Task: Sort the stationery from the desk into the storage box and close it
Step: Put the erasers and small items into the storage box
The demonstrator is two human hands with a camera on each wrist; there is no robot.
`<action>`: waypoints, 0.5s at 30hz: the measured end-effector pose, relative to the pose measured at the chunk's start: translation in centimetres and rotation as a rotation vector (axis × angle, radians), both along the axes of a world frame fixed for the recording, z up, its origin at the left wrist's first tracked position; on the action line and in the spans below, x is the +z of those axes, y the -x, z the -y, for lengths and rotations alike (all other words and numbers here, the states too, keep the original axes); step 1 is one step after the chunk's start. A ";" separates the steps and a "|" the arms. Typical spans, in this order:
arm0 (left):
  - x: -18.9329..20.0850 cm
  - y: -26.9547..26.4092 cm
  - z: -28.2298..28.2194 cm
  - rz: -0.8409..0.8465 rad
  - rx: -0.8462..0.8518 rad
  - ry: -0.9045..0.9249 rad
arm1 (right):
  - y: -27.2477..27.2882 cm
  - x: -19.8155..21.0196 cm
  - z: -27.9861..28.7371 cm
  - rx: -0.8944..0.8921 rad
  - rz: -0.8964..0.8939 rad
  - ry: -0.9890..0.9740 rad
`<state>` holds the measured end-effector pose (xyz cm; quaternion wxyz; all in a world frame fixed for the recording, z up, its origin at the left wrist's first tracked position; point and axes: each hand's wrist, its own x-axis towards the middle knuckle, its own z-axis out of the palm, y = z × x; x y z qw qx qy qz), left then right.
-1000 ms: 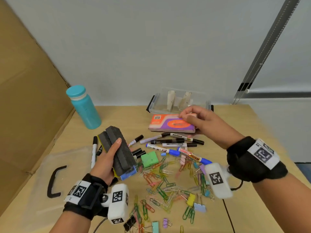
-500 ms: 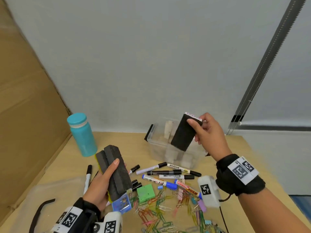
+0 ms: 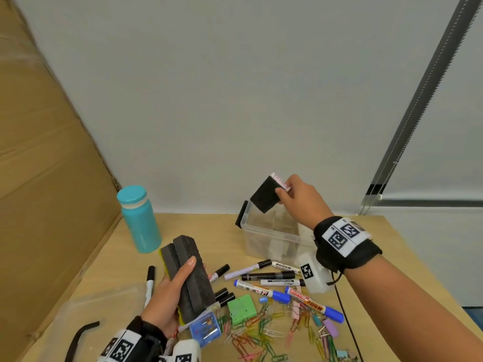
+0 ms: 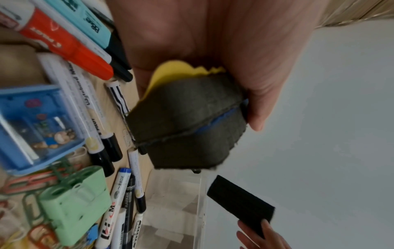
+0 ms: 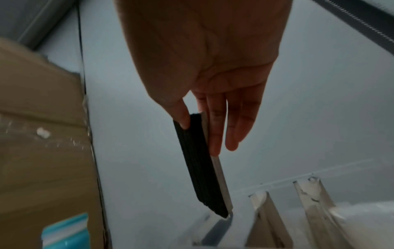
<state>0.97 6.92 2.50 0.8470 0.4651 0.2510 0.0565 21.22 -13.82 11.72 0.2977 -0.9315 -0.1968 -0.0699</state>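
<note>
My left hand (image 3: 170, 291) grips two dark grey foam board erasers (image 3: 189, 280) stacked together, one with a yellow back, above the desk's left side; the left wrist view shows the erasers (image 4: 187, 121) end-on. My right hand (image 3: 283, 190) pinches a flat black-faced eraser (image 3: 265, 195) by its top edge, hanging tilted over the clear storage box (image 3: 261, 239). In the right wrist view the flat eraser (image 5: 200, 168) hangs from thumb and fingers above the box's dividers (image 5: 266, 219). Several markers (image 3: 266, 276) and coloured paper clips (image 3: 261, 335) lie on the desk.
A teal bottle (image 3: 138, 219) stands at the back left beside a cardboard wall (image 3: 47, 152). The clear lid (image 3: 86, 317) with a black handle lies at the front left. A green sharpener (image 3: 241, 309) and a blue pin box (image 3: 203, 329) sit among the clips.
My right hand took the flat eraser from the desk in front of the box and raised it over the box. The left hand kept its hold on the two erasers.
</note>
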 end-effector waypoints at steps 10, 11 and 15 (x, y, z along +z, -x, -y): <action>-1.9 0.9 -1.9 -0.072 -0.027 0.047 | 0.0 -0.9 -4.3 -0.102 0.292 0.466; -2.1 0.8 -2.1 -0.076 -0.026 0.050 | 0.1 -0.7 -4.3 -0.129 0.330 0.479; -2.7 0.7 -2.4 -0.078 -0.026 0.053 | 0.0 -1.2 -4.6 -0.162 0.358 0.634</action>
